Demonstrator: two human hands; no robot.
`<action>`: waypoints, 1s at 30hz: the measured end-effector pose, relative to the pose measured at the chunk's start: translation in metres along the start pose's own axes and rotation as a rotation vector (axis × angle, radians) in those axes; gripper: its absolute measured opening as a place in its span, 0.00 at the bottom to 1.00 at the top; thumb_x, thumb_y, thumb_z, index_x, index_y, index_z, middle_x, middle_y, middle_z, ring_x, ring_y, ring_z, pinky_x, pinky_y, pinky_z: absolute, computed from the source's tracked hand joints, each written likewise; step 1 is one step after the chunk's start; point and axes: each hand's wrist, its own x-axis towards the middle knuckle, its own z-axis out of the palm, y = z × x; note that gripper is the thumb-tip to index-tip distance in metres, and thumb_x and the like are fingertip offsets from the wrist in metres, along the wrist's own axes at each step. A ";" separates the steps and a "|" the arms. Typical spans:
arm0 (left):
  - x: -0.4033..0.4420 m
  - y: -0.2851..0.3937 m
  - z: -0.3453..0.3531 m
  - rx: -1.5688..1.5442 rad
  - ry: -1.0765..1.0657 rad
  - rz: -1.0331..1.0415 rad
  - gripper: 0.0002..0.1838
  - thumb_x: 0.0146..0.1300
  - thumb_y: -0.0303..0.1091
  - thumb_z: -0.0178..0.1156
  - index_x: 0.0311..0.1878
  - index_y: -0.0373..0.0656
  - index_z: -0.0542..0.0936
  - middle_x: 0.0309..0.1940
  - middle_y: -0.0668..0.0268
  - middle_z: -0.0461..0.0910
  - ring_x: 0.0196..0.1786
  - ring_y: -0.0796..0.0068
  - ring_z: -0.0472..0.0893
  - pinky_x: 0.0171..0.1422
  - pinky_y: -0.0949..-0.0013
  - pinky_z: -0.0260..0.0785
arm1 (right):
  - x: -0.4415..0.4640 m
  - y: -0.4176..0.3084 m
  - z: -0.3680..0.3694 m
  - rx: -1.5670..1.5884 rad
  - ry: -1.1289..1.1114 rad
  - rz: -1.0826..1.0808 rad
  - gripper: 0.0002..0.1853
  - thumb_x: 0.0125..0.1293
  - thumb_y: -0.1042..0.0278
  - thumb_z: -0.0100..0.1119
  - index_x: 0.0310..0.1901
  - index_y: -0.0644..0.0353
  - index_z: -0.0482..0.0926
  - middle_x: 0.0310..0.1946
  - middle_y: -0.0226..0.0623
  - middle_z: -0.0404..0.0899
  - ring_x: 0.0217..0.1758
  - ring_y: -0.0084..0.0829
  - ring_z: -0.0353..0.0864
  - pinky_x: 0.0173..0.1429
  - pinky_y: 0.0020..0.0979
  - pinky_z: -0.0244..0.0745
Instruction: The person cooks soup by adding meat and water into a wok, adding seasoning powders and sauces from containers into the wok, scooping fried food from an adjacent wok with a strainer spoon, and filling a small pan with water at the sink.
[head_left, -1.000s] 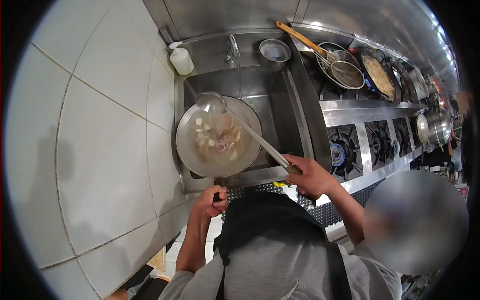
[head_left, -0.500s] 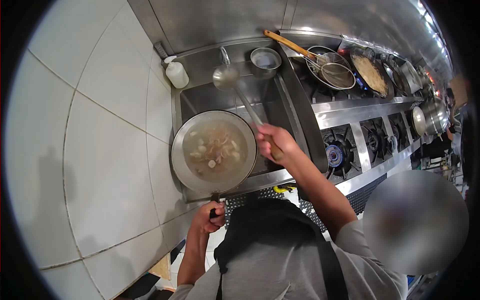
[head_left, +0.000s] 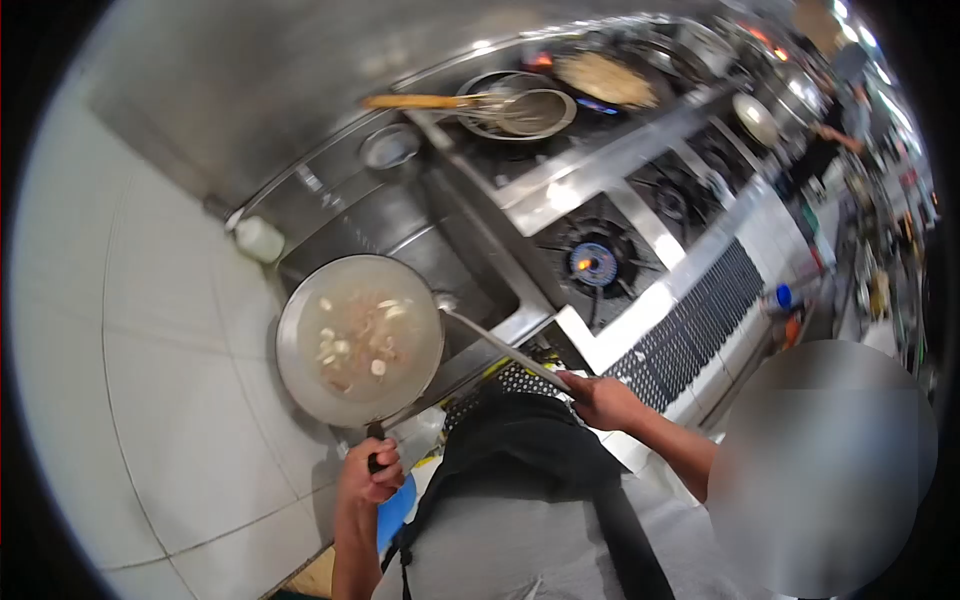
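Note:
My left hand (head_left: 372, 470) is closed around the short black handle of a wide pan (head_left: 295, 375). The pan sits level over the left part of the steel sink (head_left: 470, 300). Cloudy liquid fills it, with pinkish strips and pale chunks (head_left: 378, 367) in the middle. My right hand (head_left: 604, 402) is wrapped round the handle end of a long metal ladle (head_left: 510, 352). The ladle slants up and left, its small bowl beside the pan's right rim. Whether bowl and rim touch, I cannot tell.
A soap bottle (head_left: 260, 240) stands at the sink's back left corner, a metal bowl (head_left: 390, 147) behind it. On the range, a lit burner (head_left: 592, 265) burns blue. A wooden-handled strainer (head_left: 535, 113) rests on a pan. Food fries in another pan (head_left: 605, 80). A person (head_left: 825, 140) stands far right.
The view has turned toward the range. My right hand has come down with the ladle, whose bowl went from the tap to beside the pan. My left hand still grips the pan.

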 end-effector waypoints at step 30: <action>0.156 -0.120 0.343 0.462 -0.247 -0.385 0.04 0.56 0.32 0.58 0.34 0.45 0.74 0.17 0.82 0.71 0.11 0.84 0.55 0.19 0.75 0.47 | -0.489 0.016 0.109 1.251 0.460 1.162 0.32 0.61 0.77 0.66 0.69 0.63 0.72 0.22 0.29 0.75 0.15 0.22 0.71 0.20 0.28 0.68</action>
